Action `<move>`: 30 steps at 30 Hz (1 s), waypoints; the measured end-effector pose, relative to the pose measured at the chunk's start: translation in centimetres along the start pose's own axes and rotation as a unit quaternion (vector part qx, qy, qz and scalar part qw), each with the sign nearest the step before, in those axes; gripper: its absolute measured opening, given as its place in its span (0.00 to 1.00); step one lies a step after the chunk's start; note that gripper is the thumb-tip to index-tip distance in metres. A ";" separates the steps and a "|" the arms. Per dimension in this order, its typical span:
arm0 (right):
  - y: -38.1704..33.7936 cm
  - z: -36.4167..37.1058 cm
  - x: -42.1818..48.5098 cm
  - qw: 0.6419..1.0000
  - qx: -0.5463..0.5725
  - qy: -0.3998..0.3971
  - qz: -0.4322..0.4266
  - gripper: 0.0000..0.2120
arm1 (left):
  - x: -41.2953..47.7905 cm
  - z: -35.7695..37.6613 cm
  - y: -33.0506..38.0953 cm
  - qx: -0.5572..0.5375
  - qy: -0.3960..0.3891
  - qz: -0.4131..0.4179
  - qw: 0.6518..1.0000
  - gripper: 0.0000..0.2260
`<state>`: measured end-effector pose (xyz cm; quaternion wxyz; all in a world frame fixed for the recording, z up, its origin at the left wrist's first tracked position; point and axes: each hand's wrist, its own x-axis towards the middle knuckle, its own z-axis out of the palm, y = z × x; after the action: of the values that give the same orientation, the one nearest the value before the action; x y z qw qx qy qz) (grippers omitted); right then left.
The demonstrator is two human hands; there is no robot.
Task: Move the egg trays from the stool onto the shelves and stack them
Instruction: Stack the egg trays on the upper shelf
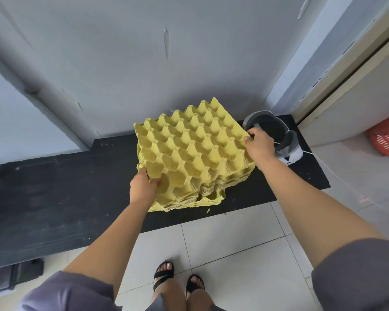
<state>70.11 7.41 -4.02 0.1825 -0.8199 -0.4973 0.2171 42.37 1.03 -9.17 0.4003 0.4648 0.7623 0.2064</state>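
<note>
Grey wall [121, 63] and white tiled floor [245, 254] surround a low black surface [54, 187] that runs across the middle of the frame. At the centre, the left hand [143, 186] grasps the lower left corner of the top egg tray [189, 144], with the thumb on the upper side and the fingers under it. The right hand [259, 145] grasps the right corner of the same yellow tray, its fingers curled over the edge. This tray is turned at an angle to the pile of egg trays [202, 196] under it. I cannot tell if it is lifted or touching the pile. The pile stands on the black surface, close to its front edge. Just beside the right hand, on the same surface, lies a grey and white device [288, 144] with a thin white cable. A red basket [385, 140] is at the right edge of the frame. Two feet in black sandals [163, 274] stand on the tiles at the bottom centre.
</note>
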 end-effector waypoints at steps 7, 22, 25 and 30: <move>-0.8 -0.6 0.3 0.995 0.073 -0.040 0.050 0.14 | -0.4 -1.2 0.6 -0.017 0.012 0.025 0.999 0.11; -2.3 -2.8 -1.3 0.987 0.154 -0.022 0.046 0.17 | -1.2 -3.4 3.3 -0.115 -0.015 -0.041 0.992 0.20; -3.6 -4.8 -2.3 0.981 0.189 -0.008 0.049 0.18 | -2.1 -5.1 4.8 -0.127 -0.002 -0.015 0.992 0.21; -5.4 -8.6 -4.1 0.975 0.210 0.010 0.066 0.21 | -3.3 -8.9 8.2 -0.123 -0.015 0.036 0.992 0.20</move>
<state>69.06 5.38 6.73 0.3403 -0.7966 -0.3836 0.3203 40.49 2.65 3.15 0.4583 0.4419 0.7080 0.3056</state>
